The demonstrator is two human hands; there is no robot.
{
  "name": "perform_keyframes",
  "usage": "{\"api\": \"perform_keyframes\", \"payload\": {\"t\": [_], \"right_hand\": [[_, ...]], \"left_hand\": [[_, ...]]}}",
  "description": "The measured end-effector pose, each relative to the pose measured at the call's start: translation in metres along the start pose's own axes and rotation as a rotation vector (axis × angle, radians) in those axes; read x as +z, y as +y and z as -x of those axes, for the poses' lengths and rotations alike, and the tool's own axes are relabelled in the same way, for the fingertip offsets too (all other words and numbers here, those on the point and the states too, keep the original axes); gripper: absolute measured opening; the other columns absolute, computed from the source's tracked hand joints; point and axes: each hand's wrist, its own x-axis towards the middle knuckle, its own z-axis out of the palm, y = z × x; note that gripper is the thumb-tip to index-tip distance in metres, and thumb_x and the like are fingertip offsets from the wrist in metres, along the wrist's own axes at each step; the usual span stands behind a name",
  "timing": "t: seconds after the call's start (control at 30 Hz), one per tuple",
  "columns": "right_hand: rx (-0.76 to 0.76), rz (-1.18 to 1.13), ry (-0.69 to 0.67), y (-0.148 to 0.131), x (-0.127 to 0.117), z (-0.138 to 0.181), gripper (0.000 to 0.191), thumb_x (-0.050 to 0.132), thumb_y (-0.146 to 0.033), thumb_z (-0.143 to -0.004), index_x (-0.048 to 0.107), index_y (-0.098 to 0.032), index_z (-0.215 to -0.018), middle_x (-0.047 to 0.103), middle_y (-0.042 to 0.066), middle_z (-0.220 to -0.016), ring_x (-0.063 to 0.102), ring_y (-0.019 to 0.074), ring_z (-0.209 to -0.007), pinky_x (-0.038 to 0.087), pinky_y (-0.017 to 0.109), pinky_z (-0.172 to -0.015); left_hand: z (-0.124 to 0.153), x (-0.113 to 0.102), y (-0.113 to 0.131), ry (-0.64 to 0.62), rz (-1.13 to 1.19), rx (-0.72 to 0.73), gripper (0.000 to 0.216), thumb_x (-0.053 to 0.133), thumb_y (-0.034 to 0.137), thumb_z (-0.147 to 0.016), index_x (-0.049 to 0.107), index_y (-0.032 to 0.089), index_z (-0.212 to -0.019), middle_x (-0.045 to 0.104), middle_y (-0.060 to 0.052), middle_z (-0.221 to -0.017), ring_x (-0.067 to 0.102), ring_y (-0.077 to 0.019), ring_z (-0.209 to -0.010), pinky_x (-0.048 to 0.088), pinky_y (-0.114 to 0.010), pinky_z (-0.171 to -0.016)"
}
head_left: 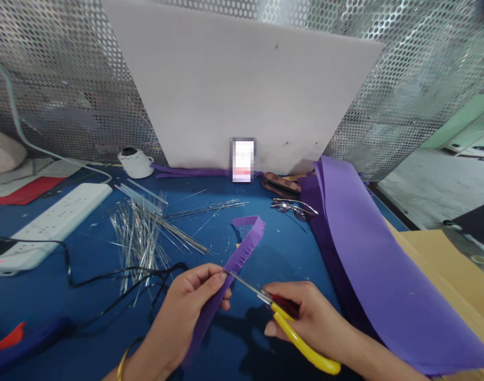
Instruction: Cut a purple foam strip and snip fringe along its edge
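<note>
A long purple paper strip (244, 253) runs through my left hand (198, 296), pinched between thumb and fingers. Its far part is fringed with small cuts along one edge and bends over at the tip; the near part hangs below the hand. My right hand (305, 312) grips yellow-handled scissors (295, 338), with fingers around the handles. The scissor blades reach left to the strip's edge, their tips close beside my left thumb. Whether the blades are fully closed on the paper I cannot tell.
Thin metal wires (142, 238) lie in a bundle at left, near a white power strip (59, 219) and black cord. Large purple sheets (368, 254) cover the right side. Eyeglasses (291, 207), a brown patterned case (281, 184), a phone (243, 159) and a white cup (135, 163) stand farther back.
</note>
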Motion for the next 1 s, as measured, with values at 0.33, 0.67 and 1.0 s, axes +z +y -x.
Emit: {"api": "perform_keyframes", "payload": {"t": [0.33,0.67,1.0], "right_hand": [[0.026,-0.126,-0.033,0.0053,-0.0004,-0.0015,0.031,0.075,-0.031,-0.074,0.048,-0.017,-0.067,0.034,-0.007,-0.062,0.029,0.0094,-0.06,0.024,0.021,-0.051],[0.005,0.012,0.015,0.003,0.001,0.0009,0.036,0.077,-0.03,-0.074,0.044,-0.019,-0.064,0.034,-0.007,-0.063,0.029,0.0099,-0.06,0.023,0.021,-0.052],[0.029,-0.187,-0.056,0.0073,0.0007,0.0001,0.027,0.077,-0.028,-0.073,0.053,-0.017,-0.071,0.034,-0.007,-0.064,0.027,0.0096,-0.061,0.023,0.021,-0.052]], "left_hand": [[-0.0014,0.0012,-0.0006,0.007,0.055,-0.027,0.024,0.083,0.037,-0.065,0.072,0.017,-0.071,0.067,0.002,-0.058,0.06,-0.0095,-0.05,0.044,-0.017,-0.052],[0.0016,0.0004,0.0006,0.026,-0.218,0.079,0.023,0.074,0.041,-0.072,0.073,0.018,-0.071,0.069,0.0,-0.061,0.062,-0.0134,-0.056,0.045,-0.02,-0.055],[-0.0018,0.0009,-0.004,-0.037,-0.016,0.006,0.021,0.078,0.038,-0.07,0.072,0.018,-0.071,0.067,0.002,-0.059,0.06,-0.0096,-0.053,0.047,-0.017,-0.055]]}}
